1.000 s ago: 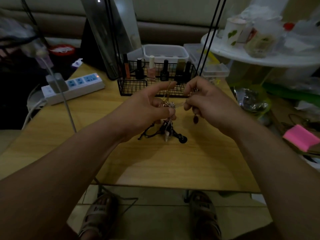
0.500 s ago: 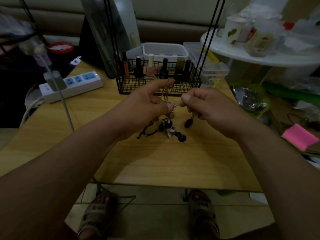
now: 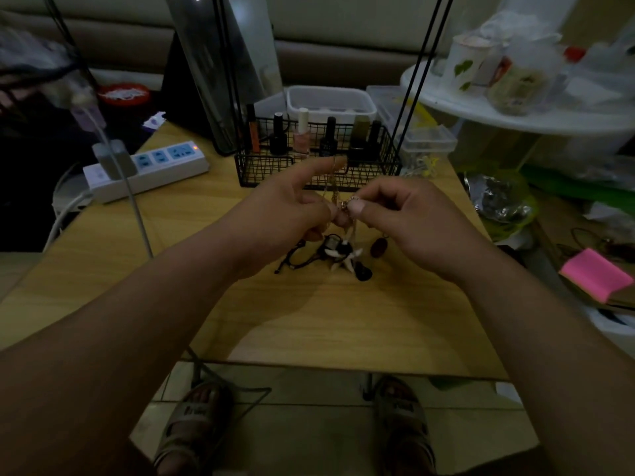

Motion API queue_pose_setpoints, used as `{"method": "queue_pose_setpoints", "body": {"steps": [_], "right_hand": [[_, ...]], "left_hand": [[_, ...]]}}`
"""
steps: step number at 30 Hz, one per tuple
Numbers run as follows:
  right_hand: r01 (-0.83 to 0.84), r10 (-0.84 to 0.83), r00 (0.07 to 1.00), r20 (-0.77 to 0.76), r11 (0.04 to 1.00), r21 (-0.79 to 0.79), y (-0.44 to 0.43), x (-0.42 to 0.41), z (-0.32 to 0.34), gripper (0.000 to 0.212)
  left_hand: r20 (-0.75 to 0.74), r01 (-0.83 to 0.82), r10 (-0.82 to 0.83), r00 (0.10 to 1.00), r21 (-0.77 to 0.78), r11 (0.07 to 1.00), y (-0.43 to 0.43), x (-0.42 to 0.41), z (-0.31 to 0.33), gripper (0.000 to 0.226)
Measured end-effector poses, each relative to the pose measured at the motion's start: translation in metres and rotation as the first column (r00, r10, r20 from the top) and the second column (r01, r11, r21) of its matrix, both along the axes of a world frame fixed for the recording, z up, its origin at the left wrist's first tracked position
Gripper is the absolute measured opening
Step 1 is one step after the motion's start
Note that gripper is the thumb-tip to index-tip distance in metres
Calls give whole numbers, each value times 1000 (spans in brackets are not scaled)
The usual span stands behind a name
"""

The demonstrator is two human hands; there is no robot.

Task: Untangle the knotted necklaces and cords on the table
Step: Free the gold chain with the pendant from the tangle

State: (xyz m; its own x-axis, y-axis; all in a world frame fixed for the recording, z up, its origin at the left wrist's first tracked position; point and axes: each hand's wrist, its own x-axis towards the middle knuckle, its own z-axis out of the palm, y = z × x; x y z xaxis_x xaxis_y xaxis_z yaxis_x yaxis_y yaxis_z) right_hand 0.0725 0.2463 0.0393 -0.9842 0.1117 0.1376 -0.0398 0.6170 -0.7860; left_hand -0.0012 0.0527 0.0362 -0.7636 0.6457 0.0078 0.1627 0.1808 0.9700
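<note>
A knotted bundle of black cords with white tooth-shaped pendants (image 3: 338, 257) lies on the wooden table (image 3: 343, 324), partly lifted by thin gold chains (image 3: 332, 185). My left hand (image 3: 292, 218) pinches the chains, its index finger stretched forward with a chain looped over it. My right hand (image 3: 409, 218) pinches a small metal knot (image 3: 350, 202) between thumb and forefinger, right against my left fingertips. A dark oval pendant (image 3: 378, 248) hangs under my right hand. How the strands cross inside the knot is too small to tell.
A black wire basket (image 3: 275, 170) with nail polish bottles stands just behind my hands. A white power strip (image 3: 147, 170) with a cable lies at the left. A pink pad (image 3: 596, 274) and clutter sit off the table's right edge.
Both hands have dropped lower and closed in on each other. The cord bundle that dangled above the table now rests on it. My right fingers moved onto the small knot.
</note>
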Motion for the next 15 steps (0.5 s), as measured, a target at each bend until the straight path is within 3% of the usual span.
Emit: {"method": "queue_pose_setpoints", "body": {"steps": [4, 8, 11, 15], "right_hand": [[124, -129, 991, -21, 980, -155, 3, -1, 1, 10], [213, -207, 977, 57, 899, -382, 9, -3, 4, 18], [249, -233, 968, 89, 882, -399, 12, -4, 6, 17], [273, -256, 962, 95, 894, -356, 10, -2, 8, 33]], "left_hand": [[275, -226, 164, 947, 213, 951, 0, -7, -1, 23], [519, -297, 64, 852, 378, 877, -3, -11, 1, 17], [530, -330, 74, 845, 407, 852, -3, -14, 2, 16], [422, -348, 174, 890, 380, 857, -3, -14, 4, 17]]}}
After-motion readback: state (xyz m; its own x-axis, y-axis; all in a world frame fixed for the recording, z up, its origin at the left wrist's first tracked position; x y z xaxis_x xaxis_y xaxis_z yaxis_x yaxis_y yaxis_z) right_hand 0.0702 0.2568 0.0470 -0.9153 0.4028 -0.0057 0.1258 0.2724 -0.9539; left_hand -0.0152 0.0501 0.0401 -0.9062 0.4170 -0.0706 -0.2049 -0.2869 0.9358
